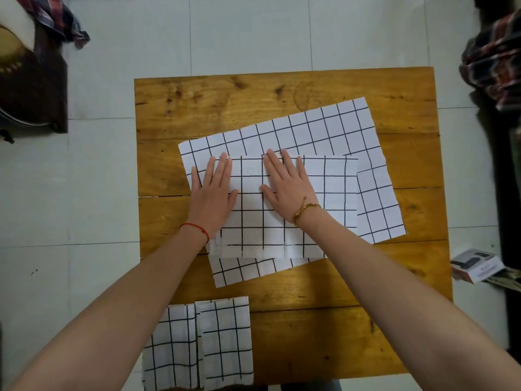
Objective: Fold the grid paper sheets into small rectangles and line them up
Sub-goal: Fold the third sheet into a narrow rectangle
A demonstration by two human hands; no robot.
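A half-folded grid paper sheet (324, 193) lies on top of a larger unfolded grid sheet (346, 128) in the middle of the wooden table (214, 108). My left hand (212, 190) presses flat on the folded sheet's left edge, fingers spread. My right hand (287, 184) presses flat on its middle, palm down. Neither hand grips anything. Two folded grid rectangles (172, 345) (225, 340) lie side by side at the table's near left edge, touching each other.
The table stands on a pale tiled floor (253, 32). Plaid cloth (496, 60) hangs at the right, and more plaid cloth with a dark object (36, 69) sits at the upper left. A small box (476, 265) lies on the floor by the table's right edge.
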